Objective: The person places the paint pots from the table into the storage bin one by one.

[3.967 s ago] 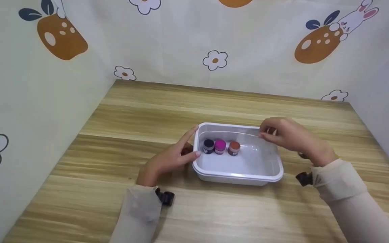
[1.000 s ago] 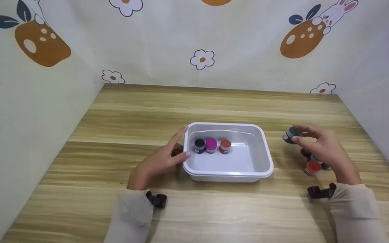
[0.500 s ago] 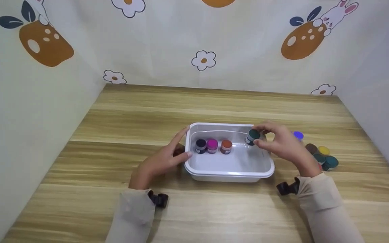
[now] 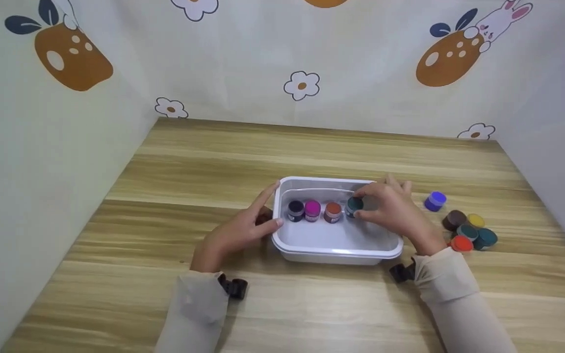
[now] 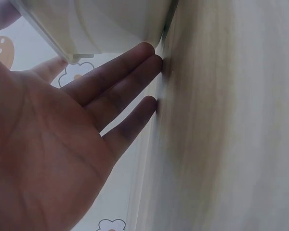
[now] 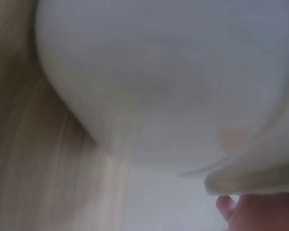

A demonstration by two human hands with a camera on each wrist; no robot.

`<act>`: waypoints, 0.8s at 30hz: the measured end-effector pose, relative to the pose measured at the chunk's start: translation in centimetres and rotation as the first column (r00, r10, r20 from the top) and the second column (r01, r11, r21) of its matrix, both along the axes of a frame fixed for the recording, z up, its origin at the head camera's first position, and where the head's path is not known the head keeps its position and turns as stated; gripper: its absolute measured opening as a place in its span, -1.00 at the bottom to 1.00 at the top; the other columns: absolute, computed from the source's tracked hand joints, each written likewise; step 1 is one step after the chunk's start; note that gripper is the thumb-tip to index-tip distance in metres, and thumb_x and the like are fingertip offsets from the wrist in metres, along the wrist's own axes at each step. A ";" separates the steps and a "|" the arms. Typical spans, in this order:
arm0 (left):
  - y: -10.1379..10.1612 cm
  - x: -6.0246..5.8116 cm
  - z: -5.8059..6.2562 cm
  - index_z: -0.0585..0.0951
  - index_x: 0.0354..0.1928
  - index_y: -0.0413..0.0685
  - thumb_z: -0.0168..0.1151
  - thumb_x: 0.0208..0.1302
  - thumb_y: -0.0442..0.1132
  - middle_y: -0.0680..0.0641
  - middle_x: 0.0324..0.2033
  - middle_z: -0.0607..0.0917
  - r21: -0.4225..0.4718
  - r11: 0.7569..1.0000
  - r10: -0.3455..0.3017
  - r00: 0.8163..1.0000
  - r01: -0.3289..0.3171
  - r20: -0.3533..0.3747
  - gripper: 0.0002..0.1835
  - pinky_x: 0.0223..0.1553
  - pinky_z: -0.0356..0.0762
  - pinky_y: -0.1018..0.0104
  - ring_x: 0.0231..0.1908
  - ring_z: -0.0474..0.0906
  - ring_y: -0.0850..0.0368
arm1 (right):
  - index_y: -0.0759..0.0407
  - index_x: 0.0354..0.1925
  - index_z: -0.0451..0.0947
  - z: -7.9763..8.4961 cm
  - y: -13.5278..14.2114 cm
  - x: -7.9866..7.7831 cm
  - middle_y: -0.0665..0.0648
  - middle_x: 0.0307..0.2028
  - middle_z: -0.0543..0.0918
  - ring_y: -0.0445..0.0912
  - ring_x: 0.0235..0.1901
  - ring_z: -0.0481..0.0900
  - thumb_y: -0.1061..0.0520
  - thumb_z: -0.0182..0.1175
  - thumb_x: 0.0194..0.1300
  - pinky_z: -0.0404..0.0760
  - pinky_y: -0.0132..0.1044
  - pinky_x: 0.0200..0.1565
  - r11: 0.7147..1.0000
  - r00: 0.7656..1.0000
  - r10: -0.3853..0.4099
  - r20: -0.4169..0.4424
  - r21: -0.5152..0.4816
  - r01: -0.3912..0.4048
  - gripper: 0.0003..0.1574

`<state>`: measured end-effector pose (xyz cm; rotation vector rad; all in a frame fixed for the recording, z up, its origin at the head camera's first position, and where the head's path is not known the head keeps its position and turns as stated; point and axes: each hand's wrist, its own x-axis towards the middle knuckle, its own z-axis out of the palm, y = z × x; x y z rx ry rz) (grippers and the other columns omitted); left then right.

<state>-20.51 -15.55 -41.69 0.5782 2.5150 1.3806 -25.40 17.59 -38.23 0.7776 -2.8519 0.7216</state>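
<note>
A white plastic tub [image 4: 336, 253] stands on the table. Inside it a black-lidded paint jar [image 4: 295, 211], a magenta paint jar [image 4: 312, 210] and an orange-brown paint jar [image 4: 332, 212] form a row. My right hand [image 4: 390, 208] reaches over the tub's right rim and pinches a dark green paint jar [image 4: 354, 207] between thumb and fingers, at the right end of that row. My left hand [image 4: 238, 235] rests against the tub's left rim, its thumb and index finger touching the edge. The left wrist view shows the other fingers [image 5: 120, 91] of this hand extended beneath the rim.
Right of the tub, a blue paint jar [image 4: 435, 201] stands apart. Near it cluster a brown jar [image 4: 454, 220], a yellow jar [image 4: 476, 220], a red jar [image 4: 461, 243] and two more green ones. Patterned cloth walls [image 4: 243, 63] border the wooden table [image 4: 214, 162].
My right hand has picked the dark green paint jar from the right-hand group, carried it left over the rim and lowered it beside the orange-brown one. The left hand has stayed at the tub.
</note>
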 end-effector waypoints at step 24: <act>-0.2 0.0 0.1 -0.16 0.58 0.37 0.14 0.41 0.09 -0.23 0.13 0.59 0.009 1.000 -0.005 1.000 0.005 0.004 -0.11 0.18 0.46 -0.04 0.11 0.54 -0.03 | 0.15 -0.04 0.73 0.2 -0.9 0.2 0.11 -0.15 0.76 0.09 -0.11 0.46 0.01 0.49 0.05 0.09 0.15 -0.03 0.976 0.998 -0.003 -0.057 0.216 0.016 -0.52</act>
